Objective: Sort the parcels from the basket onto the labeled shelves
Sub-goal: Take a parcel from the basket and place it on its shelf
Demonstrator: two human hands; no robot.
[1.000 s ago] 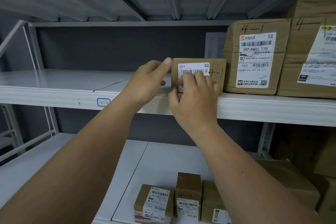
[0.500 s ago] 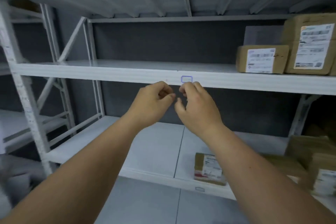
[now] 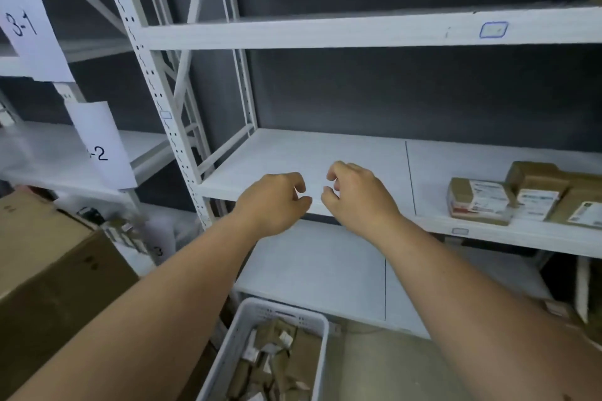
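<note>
White plastic basket (image 3: 321,329) sits nearest, low at my feet, with brown parcels (image 3: 286,365) heaped loose inside, white labels showing here and there. These look like small cardboard boxes and paper-wrapped packs: light, I judge, fairly stiff at the corners, softer in the middle. Best taken across two opposite edges, label up so I can read the code; a pinch on a loose flap might tear it.

Big carton (image 3: 49,273) to my left, outside the rack.

Above the basket, my left hand (image 3: 272,202) and right hand (image 3: 356,194) hang side by side, close but not touching, in front of the middle shelf (image 3: 293,156). Both empty, fingers loosely curled, nothing gripped.

Further right on that shelf, sorted parcels (image 3: 479,200) stand bunched near the front edge, labels facing me. A small blue tag (image 3: 460,231) marks the edge below them; too blurred to read.

Farther up, the top shelf (image 3: 325,31) carries another blue tag (image 3: 493,30), also unreadable. Far left, paper signs read 3-1 (image 3: 21,24) and something ending -2 (image 3: 99,153).

Next step, as I judge it: reach down into the basket.
</note>
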